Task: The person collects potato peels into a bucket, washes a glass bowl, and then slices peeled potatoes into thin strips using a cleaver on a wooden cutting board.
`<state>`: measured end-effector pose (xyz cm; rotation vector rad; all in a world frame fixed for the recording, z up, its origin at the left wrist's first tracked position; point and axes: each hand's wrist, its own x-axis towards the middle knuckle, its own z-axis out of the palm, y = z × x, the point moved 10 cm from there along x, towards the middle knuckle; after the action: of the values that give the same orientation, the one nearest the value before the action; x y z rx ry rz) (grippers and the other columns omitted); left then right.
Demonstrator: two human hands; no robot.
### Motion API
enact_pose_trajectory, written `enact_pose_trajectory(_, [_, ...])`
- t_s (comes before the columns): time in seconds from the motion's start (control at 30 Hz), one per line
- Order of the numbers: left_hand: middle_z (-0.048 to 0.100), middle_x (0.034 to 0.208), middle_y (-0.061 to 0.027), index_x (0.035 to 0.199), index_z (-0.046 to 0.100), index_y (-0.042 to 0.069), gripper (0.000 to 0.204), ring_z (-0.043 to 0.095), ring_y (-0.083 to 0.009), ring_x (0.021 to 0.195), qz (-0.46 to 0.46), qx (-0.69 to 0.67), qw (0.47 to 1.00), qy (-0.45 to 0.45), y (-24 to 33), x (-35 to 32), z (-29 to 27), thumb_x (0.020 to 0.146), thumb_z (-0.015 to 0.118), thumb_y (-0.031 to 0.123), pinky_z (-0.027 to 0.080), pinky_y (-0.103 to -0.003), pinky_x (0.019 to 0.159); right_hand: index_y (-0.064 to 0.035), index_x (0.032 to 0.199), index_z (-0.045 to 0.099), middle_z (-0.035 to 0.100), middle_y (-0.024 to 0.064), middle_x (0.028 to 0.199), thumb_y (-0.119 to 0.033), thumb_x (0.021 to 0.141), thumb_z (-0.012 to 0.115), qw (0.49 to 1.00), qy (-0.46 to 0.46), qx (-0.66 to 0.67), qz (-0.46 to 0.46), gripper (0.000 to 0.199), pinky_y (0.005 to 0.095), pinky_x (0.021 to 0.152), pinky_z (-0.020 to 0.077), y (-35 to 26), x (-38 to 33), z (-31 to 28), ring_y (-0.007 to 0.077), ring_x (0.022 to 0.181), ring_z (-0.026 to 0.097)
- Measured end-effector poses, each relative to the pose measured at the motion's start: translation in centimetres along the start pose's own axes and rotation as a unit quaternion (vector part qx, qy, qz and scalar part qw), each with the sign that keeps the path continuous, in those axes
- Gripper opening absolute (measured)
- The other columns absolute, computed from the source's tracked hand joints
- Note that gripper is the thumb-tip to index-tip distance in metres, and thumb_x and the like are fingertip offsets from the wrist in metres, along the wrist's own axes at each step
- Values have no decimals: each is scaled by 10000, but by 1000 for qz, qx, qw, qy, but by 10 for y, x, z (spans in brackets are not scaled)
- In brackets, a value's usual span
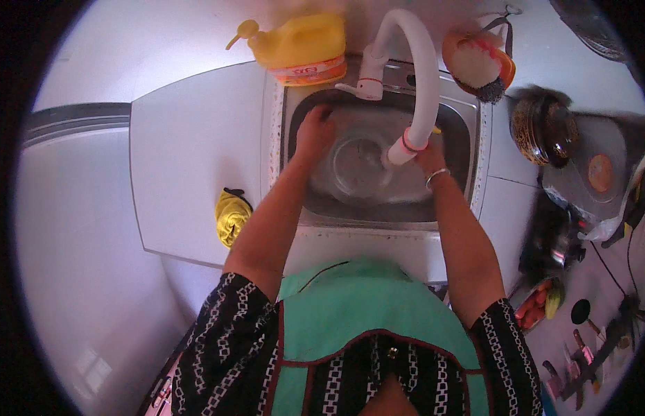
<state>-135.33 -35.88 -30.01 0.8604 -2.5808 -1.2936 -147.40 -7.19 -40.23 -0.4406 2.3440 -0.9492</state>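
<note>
Both my hands are down in a steel sink (459,149). My left hand (315,135) is at the left side, its fingers curled at the edge of a pale, see-through, round-looking vessel (350,182); blur hides what exactly they grip. My right hand (429,158), a bracelet (437,177) at its wrist, is on the right side, its fingers mostly behind the tap spout. A small yellow piece (437,130) shows just beyond it; I cannot tell what it is. The white curved tap (425,76) points down between my hands, with water seeming to run from it.
Behind the sink stands a yellow pump jug (301,48). A yellow cloth (232,218) lies left by my forearm. Brushes (478,62) hang at the back right. Rightward are a lidded glass pot (544,128), a dark pan (551,236), vegetables (537,305) and knives (582,360).
</note>
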Motion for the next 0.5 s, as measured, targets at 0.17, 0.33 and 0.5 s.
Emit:
enact_pose_trajectory(0.17, [456, 1291, -180, 1375, 303, 88, 673, 451, -320, 1188, -295, 20, 941, -163, -200, -106, 106, 794, 608, 237, 434, -427, 901, -50, 1026, 633, 621, 157, 1053, -269, 758, 584, 993, -35, -98, 55, 349, 393, 848, 467, 85, -47, 52, 302, 988, 588])
enact_pose_trajectory(0.33, [419, 1319, -143, 1395, 271, 142, 686, 446, -336, 1159, -447, -362, 799, -176, -185, -159, 141, 788, 589, 154, 445, -479, 861, -40, 1125, 568, 574, 203, 1124, -170, 758, 575, 989, -112, -99, -16, 389, 397, 897, 440, 86, -65, 113, 334, 1050, 552])
enact_pose_trajectory(0.5, [439, 1291, -131, 1348, 361, 132, 622, 489, -299, 1091, -414, -249, 850, -211, -182, -161, 128, 767, 584, 120, 463, -436, 818, -53, 1175, 526, 574, 180, 1135, -105, 782, 535, 992, -66, 70, 86, 396, 379, 851, 444, 107, -63, 99, 310, 1025, 550])
